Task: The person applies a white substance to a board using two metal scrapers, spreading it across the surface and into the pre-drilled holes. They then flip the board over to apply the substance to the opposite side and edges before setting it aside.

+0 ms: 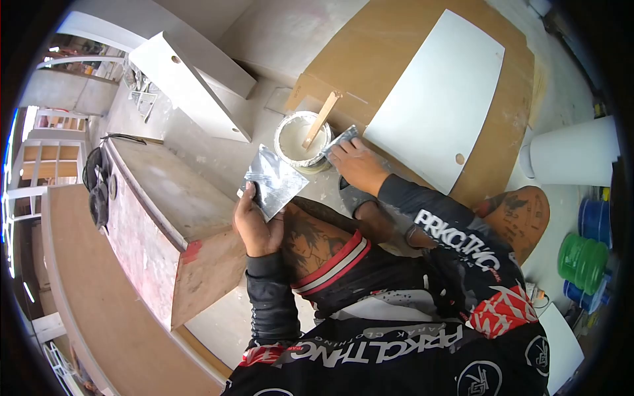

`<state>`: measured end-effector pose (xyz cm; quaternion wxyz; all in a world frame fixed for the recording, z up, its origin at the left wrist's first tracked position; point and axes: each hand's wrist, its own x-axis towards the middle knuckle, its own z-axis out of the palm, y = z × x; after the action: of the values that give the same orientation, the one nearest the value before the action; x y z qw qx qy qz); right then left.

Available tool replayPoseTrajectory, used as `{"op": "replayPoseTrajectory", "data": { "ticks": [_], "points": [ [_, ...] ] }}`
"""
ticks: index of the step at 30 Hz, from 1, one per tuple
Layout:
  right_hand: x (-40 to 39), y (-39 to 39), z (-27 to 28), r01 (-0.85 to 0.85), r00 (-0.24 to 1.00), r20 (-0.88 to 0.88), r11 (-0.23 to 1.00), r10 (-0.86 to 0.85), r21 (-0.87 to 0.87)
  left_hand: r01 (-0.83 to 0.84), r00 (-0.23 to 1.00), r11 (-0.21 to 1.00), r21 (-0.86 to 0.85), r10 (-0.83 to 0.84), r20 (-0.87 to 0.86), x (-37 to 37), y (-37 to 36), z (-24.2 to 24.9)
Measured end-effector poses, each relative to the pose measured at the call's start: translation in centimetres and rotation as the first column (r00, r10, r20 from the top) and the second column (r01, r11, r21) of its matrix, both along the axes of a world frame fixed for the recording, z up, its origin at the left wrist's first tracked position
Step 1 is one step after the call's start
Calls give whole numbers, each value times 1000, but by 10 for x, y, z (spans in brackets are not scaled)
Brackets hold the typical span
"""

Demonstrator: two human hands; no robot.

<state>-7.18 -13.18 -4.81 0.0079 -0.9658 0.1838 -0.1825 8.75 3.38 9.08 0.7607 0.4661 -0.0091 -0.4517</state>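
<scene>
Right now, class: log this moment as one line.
left hand: holds metal plate | right hand: scraper at tub | stick in tub

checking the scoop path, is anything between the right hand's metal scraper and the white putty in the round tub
Only the wooden stir stick leans across the round tub. The right hand holds its metal scraper at the rim, beside the white putty.

Two hands are at work: the left hand (254, 228) grips one metal plate (274, 179), the right hand (356, 165) one putty knife (338, 142). One putty bucket (294, 142) holds one wooden stir stick (321, 119). One white panel (439, 96) lies on one brown board (508, 119).
</scene>
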Motion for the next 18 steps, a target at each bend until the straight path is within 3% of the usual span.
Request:
{"op": "replayPoseTrajectory", "data": {
  "ticks": [3,4,5,6,7,8,9,10,11,13,15,17,18],
  "points": [
    [-35,-11,32,48,989,-130,992,-63,-115,-46,999,999,-7,46,-26,-4,-7,0],
    [-48,-12,44,88,995,-42,995,-86,41,-72,997,997,8,73,-32,-5,-12,-1],
    [-61,-13,50,98,994,-51,995,-97,31,-62,997,998,0,62,-42,-6,-17,-3],
    [-74,-14,53,92,972,170,928,-162,360,-38,998,999,-15,37,-42,-8,-20,-6],
    [-84,-12,65,-2,893,348,769,-287,639,-18,999,999,-28,17,-43,-11,-22,-9],
    [-97,-6,79,25,840,200,405,-504,914,-17,998,999,-33,15,-56,-17,-26,-11],
    [-105,0,78,36,842,193,409,-504,912,-52,995,998,-40,49,-84,-25,-33,-13],
    [-114,6,73,-318,600,206,6,-773,948,-86,990,995,-45,80,-113,-37,-39,-13],
    [-124,11,66,-702,337,14,-242,-941,670,-79,989,996,-49,72,-127,-51,-46,-10],
    [-135,28,30,-804,239,-67,-236,-969,546,-11,976,1000,-17,6,-219,-84,-58,-3],
    [-122,48,38,-802,141,-28,-131,-990,583,89,975,995,-41,-95,-202,-115,-66,-18],
    [-118,54,66,-869,154,-39,-154,-987,471,167,984,985,-33,-169,-53,-148,-73,-20],
    [-121,55,59,-913,146,-55,-156,-988,377,196,981,979,61,-195,-15,-157,-75,-26]
  ]
}}
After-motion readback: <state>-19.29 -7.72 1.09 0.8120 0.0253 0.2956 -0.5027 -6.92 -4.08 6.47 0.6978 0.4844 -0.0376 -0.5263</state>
